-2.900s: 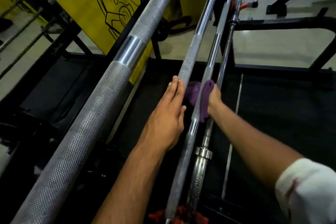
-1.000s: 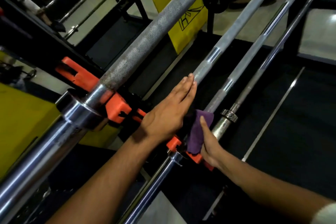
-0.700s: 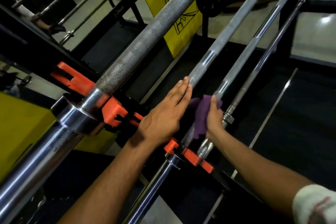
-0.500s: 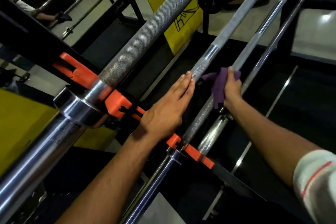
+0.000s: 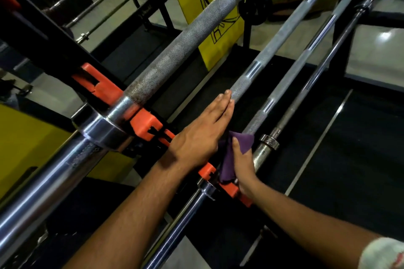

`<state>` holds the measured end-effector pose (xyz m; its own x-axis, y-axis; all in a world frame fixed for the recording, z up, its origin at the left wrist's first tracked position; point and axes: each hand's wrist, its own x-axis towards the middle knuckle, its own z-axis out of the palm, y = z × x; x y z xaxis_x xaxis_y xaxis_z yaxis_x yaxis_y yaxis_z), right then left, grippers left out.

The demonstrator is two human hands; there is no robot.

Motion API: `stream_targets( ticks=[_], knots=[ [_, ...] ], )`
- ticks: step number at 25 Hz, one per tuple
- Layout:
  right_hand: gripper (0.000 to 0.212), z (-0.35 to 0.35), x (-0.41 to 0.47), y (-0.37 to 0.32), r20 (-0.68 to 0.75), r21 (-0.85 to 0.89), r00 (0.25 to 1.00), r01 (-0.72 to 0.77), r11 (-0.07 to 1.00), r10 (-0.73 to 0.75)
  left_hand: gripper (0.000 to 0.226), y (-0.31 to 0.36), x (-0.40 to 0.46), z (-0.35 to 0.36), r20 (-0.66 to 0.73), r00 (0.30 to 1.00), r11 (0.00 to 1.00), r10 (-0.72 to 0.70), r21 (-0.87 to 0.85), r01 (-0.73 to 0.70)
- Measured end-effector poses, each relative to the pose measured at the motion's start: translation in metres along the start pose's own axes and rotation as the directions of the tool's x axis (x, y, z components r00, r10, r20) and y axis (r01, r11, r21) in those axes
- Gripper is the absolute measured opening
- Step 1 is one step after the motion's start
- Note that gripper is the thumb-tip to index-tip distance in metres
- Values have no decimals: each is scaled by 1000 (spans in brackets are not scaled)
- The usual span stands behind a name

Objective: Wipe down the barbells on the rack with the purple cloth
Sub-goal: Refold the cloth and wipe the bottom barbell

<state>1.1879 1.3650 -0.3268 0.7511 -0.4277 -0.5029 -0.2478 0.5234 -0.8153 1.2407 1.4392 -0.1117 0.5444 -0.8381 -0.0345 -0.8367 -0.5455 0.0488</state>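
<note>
Cloth [image 5: 237,155], purple and bunched, is wrapped on the third bar [image 5: 282,87] from the thick bar [image 5: 175,50], just above the orange rack clips [image 5: 144,122]. Right hand [image 5: 242,166] grips the cloth around this bar; left hand [image 5: 203,133] lies flat, fingers straight, on the second bar [image 5: 271,46]. Wiping appears mid-course: the fourth bar [image 5: 269,148], beside the cloth, looks dull and tarnished, probably still to do.
</note>
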Motion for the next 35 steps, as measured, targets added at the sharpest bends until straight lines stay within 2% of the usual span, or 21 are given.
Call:
stream_targets(
  ticks=[3,6,9,12,14,15,17,19,21,22,23,26,28,31,35],
  knots=[
    [74,-17,12,-17,115,-15,993,1,1000,1,81,3,-1,0,6,1000,1000,-12,9,12],
    [94,-31,25,-38,104,-122,994,45,991,-32,82,3,0,-1,-6,1000,1000,2,20,-2],
    [91,-35,35,-58,63,-324,994,102,940,-86,84,1,-1,1,-32,999,999,-8,31,9],
    [85,-49,26,-65,185,-616,978,191,764,-96,85,10,-1,-9,-27,999,998,-46,-38,45],
    [97,-63,8,-65,337,-772,941,295,563,-30,82,21,-22,-22,-5,992,983,-129,-133,128],
    [97,-68,-4,-68,396,-817,918,343,464,19,77,28,-41,-25,-54,988,978,-145,-157,135],
    [89,-72,-22,-75,494,-837,869,470,280,19,62,43,-96,-22,-281,956,988,-78,-153,36],
    [74,-74,-46,-86,548,-825,830,557,95,-104,51,57,-161,6,-424,905,987,-37,-160,-35],
    [61,-65,-74,-86,678,-729,697,679,-88,-232,41,64,-225,44,-474,872,976,-121,-217,17],
    [61,-55,-88,-83,727,-683,645,716,-146,-235,38,61,-255,67,-456,866,959,-205,-271,84],
    [64,-42,-99,-78,754,-656,626,730,-190,-198,39,57,-280,85,-408,862,931,-302,-322,173],
    [73,-13,-109,-60,749,-649,657,700,-298,-90,52,41,-334,124,-214,837,829,-504,-393,399],
    [72,-3,-109,-63,718,-654,695,657,-375,-35,58,36,-355,139,-119,821,789,-558,-381,481],
    [59,4,-121,-77,674,-670,735,653,-353,80,58,32,-368,148,-70,849,798,-523,-392,459],
    [38,14,-134,-90,606,-675,761,645,-357,231,57,30,-368,151,-104,877,837,-470,-367,405]
  ],
)
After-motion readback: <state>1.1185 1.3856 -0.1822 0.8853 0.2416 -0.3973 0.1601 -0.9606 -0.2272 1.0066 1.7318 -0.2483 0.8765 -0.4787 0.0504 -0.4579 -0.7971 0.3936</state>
